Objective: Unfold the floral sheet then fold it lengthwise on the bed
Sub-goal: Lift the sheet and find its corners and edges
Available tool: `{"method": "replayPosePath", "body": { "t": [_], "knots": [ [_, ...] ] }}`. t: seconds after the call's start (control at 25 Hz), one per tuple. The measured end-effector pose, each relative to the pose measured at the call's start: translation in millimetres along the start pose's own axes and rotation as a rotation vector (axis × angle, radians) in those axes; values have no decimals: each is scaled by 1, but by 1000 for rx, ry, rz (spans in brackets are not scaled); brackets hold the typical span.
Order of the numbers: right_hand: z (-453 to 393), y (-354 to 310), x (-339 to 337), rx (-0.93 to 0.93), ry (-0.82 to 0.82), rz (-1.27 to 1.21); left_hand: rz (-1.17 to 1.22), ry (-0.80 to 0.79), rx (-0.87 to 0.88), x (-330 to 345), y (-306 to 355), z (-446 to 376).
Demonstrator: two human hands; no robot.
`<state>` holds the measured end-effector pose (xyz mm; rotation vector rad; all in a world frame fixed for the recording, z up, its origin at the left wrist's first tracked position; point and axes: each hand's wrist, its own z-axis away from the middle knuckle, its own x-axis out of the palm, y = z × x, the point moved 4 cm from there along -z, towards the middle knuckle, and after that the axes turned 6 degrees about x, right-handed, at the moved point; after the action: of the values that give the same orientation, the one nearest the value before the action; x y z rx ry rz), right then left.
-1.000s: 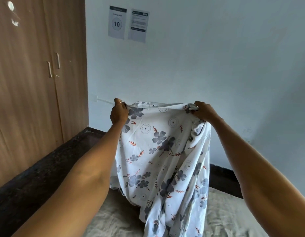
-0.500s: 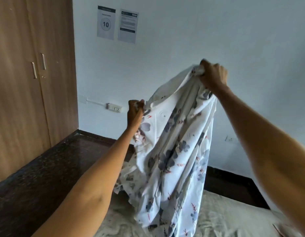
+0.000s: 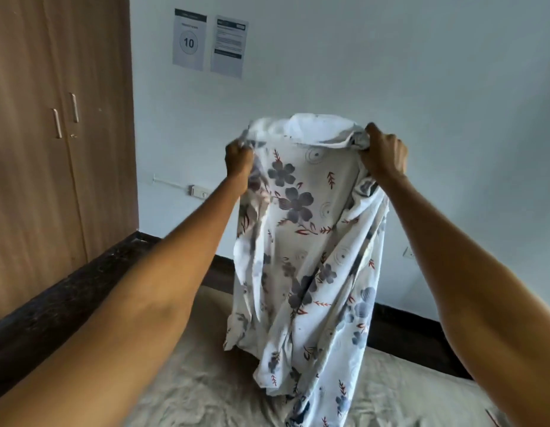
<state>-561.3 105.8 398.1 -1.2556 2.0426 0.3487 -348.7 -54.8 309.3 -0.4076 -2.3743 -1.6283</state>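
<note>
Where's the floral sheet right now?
The sheet hangs mid-frame in the head view, gripped at its top by the left hand and right hand, trailing onto the bed.

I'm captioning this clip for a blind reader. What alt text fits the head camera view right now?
Two bare hands hold a white floral sheet up by its bunched top edge, the left hand and right hand each gripping a corner, so it hangs down onto a beige bed. Behind are a pale wall with two posted notices and a wooden wardrobe at left.
</note>
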Motion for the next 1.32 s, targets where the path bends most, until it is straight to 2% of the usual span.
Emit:
{"method": "replayPosePath", "body": {
  "t": [0.12,0.24,0.32,0.4,0.48,0.52,0.72,0.84,0.96,1.04,1.12,1.2,1.32],
  "knots": [
    [5,7,8,121,-9,-74,235,-111,128,32,72,-1],
    [-10,5,-8,250,67,-206,223,-213,270,65,130,5],
    [-22,10,-22,274,127,-246,44,-164,467,54,138,4],
    [-26,14,-30,260,154,-225,-375,-125,571,32,112,4],
    [-25,10,-29,190,139,-157,-660,-178,506,10,65,6],
    [-26,3,-26,143,127,-126,-673,-210,454,2,41,6],
    [-44,-35,-28,39,152,-104,-302,-349,165,1,3,6],
    [-40,-53,-19,4,90,-115,-396,-454,-49,-14,-20,7],
    [-16,-68,11,-26,-73,-101,-740,-551,-190,-40,-49,7],
    [5,-76,35,-53,-213,-140,-1133,-818,-285,-56,-73,16],
    [29,-87,60,-146,-386,-191,-1402,-1106,-451,-76,-99,34],
    [56,-98,86,-248,-595,-199,-1444,-1237,-577,-87,-118,50],
    [92,-105,119,-296,-798,-156,-1412,-1222,-544,-88,-117,56]
  ]
}}
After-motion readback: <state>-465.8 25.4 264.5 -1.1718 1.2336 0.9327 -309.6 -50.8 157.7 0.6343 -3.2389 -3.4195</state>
